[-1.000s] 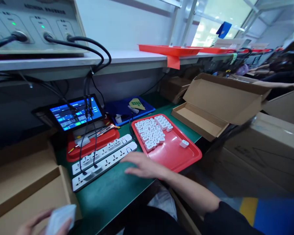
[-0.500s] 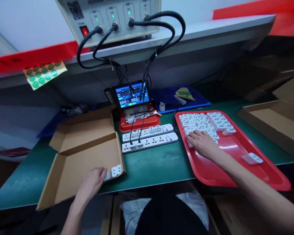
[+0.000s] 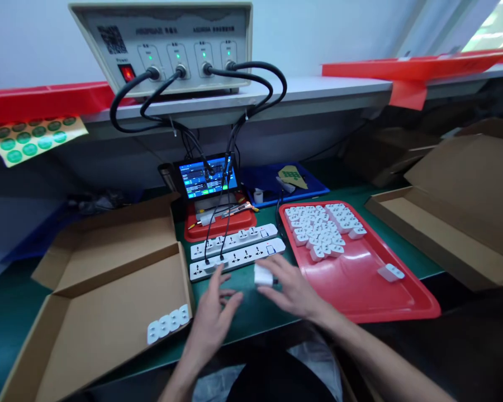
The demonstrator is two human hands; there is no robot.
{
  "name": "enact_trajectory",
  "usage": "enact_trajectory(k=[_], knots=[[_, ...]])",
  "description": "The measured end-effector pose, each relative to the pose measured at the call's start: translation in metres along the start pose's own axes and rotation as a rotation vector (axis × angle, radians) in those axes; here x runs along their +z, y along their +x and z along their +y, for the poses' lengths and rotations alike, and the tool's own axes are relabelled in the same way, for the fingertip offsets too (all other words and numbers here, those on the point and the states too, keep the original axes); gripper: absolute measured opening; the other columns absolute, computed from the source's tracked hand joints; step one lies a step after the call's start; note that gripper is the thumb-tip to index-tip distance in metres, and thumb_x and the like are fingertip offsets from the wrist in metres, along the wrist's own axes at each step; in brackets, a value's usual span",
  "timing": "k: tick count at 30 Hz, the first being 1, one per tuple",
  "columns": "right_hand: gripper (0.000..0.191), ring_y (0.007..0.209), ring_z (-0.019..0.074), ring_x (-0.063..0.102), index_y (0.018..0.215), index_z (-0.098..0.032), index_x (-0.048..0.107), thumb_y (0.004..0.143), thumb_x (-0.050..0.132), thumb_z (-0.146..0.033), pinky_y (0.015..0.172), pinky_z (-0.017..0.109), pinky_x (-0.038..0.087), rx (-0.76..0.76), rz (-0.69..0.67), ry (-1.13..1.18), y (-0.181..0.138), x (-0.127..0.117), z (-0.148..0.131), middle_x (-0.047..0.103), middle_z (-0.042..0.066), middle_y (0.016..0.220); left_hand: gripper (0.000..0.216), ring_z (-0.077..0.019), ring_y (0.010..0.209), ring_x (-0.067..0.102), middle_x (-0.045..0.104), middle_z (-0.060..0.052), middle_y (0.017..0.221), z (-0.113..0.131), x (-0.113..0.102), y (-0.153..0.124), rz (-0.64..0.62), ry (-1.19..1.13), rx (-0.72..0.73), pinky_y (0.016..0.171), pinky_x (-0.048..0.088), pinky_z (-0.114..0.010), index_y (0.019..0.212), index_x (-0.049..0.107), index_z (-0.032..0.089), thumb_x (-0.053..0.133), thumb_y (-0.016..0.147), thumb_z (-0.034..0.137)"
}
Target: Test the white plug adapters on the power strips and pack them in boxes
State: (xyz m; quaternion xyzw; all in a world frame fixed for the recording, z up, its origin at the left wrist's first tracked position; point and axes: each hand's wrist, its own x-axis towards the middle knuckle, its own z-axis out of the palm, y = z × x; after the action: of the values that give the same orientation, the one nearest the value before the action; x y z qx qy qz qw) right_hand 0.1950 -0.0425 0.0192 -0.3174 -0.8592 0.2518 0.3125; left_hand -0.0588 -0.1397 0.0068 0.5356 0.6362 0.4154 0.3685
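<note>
My right hand (image 3: 291, 289) holds a small white plug adapter (image 3: 263, 274) just above the green bench, in front of two white power strips (image 3: 235, 251). My left hand (image 3: 214, 315) hovers beside it with fingers spread and nothing in them, its fingertips near the front strip. A red tray (image 3: 369, 290) to the right holds several white adapters (image 3: 322, 229) packed at its far end and one lying alone (image 3: 390, 272). An open cardboard box (image 3: 104, 301) on the left has a row of white adapters (image 3: 167, 324) near its front right corner.
A grey test unit (image 3: 167, 44) on the shelf feeds black cables down to the strips. A small lit screen (image 3: 207, 178) stands over a red tray of tools (image 3: 220, 223). A blue tray (image 3: 285, 181) sits behind. Another open box (image 3: 448, 223) lies at right. Green stickers (image 3: 29, 139) hang at left.
My right hand left the red tray with one adapter and came to the bench middle. My left hand left the box, where the row of adapters is now longer, and moved toward the right hand.
</note>
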Motion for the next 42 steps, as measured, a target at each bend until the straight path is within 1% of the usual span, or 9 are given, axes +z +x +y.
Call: enact_trajectory(k=[2, 4, 8, 12, 17, 23, 28, 36, 42], knots=[[0.056, 0.111, 0.0263, 0.063, 0.151, -0.028, 0.053, 0.097, 0.068, -0.033, 0.094, 0.042, 0.055, 0.014, 0.014, 0.118, -0.003, 0.025, -0.009, 0.058, 0.012, 0.132, 0.075, -0.0211, 0.099, 0.073, 0.061, -0.015, 0.145, 0.007, 0.036, 0.006, -0.060, -0.192, 0.000, 0.086, 0.061, -0.036, 0.162, 0.033, 0.028, 0.065, 0.096, 0.048], [0.057, 0.113, 0.0265, 0.064, 0.148, -0.029, 0.056, 0.094, 0.073, -0.033, 0.097, 0.042, 0.055, 0.096, 0.032, 0.285, -0.007, 0.042, -0.005, 0.060, 0.011, 0.131, 0.061, -0.0205, 0.093, 0.073, 0.070, -0.013, 0.128, 0.007, 0.051, 0.012, -0.061, -0.228, 0.008, 0.084, 0.060, -0.034, 0.150, 0.052, 0.023, 0.067, 0.095, 0.045], [0.055, 0.097, 0.0233, 0.069, 0.134, -0.025, 0.065, 0.086, 0.082, -0.046, 0.079, 0.035, 0.059, 0.431, -0.053, 0.842, -0.011, 0.055, 0.024, 0.068, 0.009, 0.120, 0.038, -0.0180, 0.076, 0.066, 0.074, -0.007, 0.090, -0.003, 0.042, 0.026, -0.121, -0.064, 0.058, 0.071, 0.054, -0.029, 0.121, 0.074, 0.017, 0.067, 0.095, 0.045], [0.055, 0.078, 0.0193, 0.070, 0.129, -0.020, 0.068, 0.086, 0.081, -0.052, 0.066, 0.031, 0.057, 0.627, -0.149, 1.055, -0.003, 0.045, 0.045, 0.072, 0.008, 0.104, 0.037, -0.0187, 0.080, 0.066, 0.075, -0.006, 0.101, 0.005, 0.023, 0.043, -0.159, 0.108, 0.128, 0.075, 0.053, -0.031, 0.127, 0.071, 0.020, 0.067, 0.095, 0.038], [0.058, 0.095, 0.0235, 0.071, 0.136, -0.023, 0.067, 0.083, 0.083, -0.040, 0.084, 0.036, 0.057, 0.485, -0.061, 0.837, 0.032, 0.004, 0.066, 0.073, 0.008, 0.115, 0.029, -0.0257, 0.108, 0.067, 0.070, -0.011, 0.120, 0.033, 0.018, 0.077, -0.101, 0.612, 0.326, 0.093, 0.051, -0.036, 0.128, 0.067, 0.020, 0.053, 0.102, 0.025], [0.028, 0.100, 0.0240, 0.066, 0.112, -0.022, 0.077, 0.084, 0.075, -0.026, 0.094, 0.036, 0.049, 0.213, 0.023, 0.308, 0.068, -0.001, 0.102, 0.075, 0.004, 0.107, 0.029, -0.0265, 0.094, 0.071, 0.068, -0.014, 0.114, 0.040, 0.042, 0.120, -0.201, 1.088, 0.248, 0.083, 0.051, -0.036, 0.121, 0.065, 0.017, 0.047, 0.100, 0.012], [0.026, 0.093, 0.0214, 0.066, 0.110, -0.020, 0.075, 0.084, 0.072, -0.023, 0.087, 0.032, 0.049, 0.169, -0.010, 0.275, 0.073, 0.015, 0.113, 0.075, 0.003, 0.103, 0.026, -0.0267, 0.092, 0.071, 0.068, -0.015, 0.114, 0.034, 0.051, 0.135, -0.256, 1.117, 0.224, 0.085, 0.052, -0.037, 0.117, 0.067, 0.016, 0.047, 0.100, 0.014], [0.024, 0.085, 0.0198, 0.064, 0.113, -0.019, 0.071, 0.089, 0.069, -0.024, 0.079, 0.030, 0.047, 0.160, -0.029, 0.217, 0.071, 0.011, 0.106, 0.072, 0.003, 0.096, 0.029, -0.0253, 0.087, 0.071, 0.068, -0.017, 0.114, 0.026, 0.056, 0.138, -0.272, 0.983, 0.233, 0.085, 0.051, -0.037, 0.112, 0.069, 0.014, 0.046, 0.097, 0.009], [0.022, 0.084, 0.0199, 0.064, 0.112, -0.021, 0.072, 0.089, 0.071, -0.021, 0.080, 0.030, 0.045, 0.117, -0.076, 0.088, 0.072, 0.010, 0.100, 0.073, 0.003, 0.095, 0.032, -0.0269, 0.090, 0.071, 0.067, -0.017, 0.119, 0.031, 0.049, 0.122, -0.248, 0.970, 0.262, 0.081, 0.050, -0.036, 0.129, 0.063, 0.017, 0.051, 0.099, 0.017]])
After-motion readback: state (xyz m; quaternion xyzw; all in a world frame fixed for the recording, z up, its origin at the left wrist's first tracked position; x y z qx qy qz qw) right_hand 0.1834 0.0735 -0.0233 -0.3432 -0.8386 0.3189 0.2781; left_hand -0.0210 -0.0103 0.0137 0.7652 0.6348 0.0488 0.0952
